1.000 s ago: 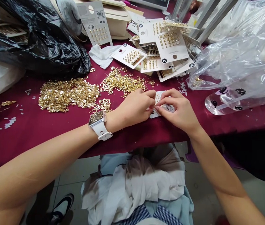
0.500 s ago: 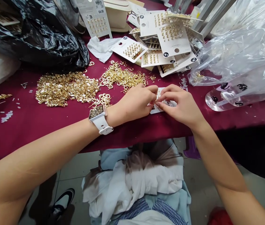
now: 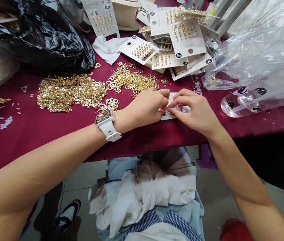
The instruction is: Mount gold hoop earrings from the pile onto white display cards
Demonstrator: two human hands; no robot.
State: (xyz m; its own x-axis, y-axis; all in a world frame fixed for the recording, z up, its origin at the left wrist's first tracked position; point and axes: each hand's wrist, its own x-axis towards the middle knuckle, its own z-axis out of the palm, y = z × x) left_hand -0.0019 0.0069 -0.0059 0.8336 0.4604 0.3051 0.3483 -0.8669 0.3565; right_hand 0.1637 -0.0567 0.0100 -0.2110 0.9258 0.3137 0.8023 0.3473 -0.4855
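Note:
Both of my hands meet over a small white earring card [image 3: 166,117] lying on the dark red cloth. My left hand [image 3: 148,106], with a watch [image 3: 106,122] on the wrist, is closed, its fingertips curled at the card's left part. My right hand [image 3: 193,108] pinches thumb and forefinger together just beside the left fingertips, over the card. Whatever the fingertips hold is too small or hidden to make out. Beyond my left hand lies a heap of gold hoop-shaped pieces [image 3: 129,79], with a few more hoops [image 3: 110,104] near the watch.
A pile of small gold pieces [image 3: 68,93] lies at left, beneath a black plastic bag [image 3: 63,43]. Filled earring cards [image 3: 187,40] are stacked at the back. A crumpled white tissue [image 3: 109,50] and clear plastic bags [image 3: 252,60] lie around. Tiny white bits [image 3: 6,123] dot the cloth.
The view has shifted very slightly. Both hands keep nearly the same pose over the card, with no clear change in what they hold.

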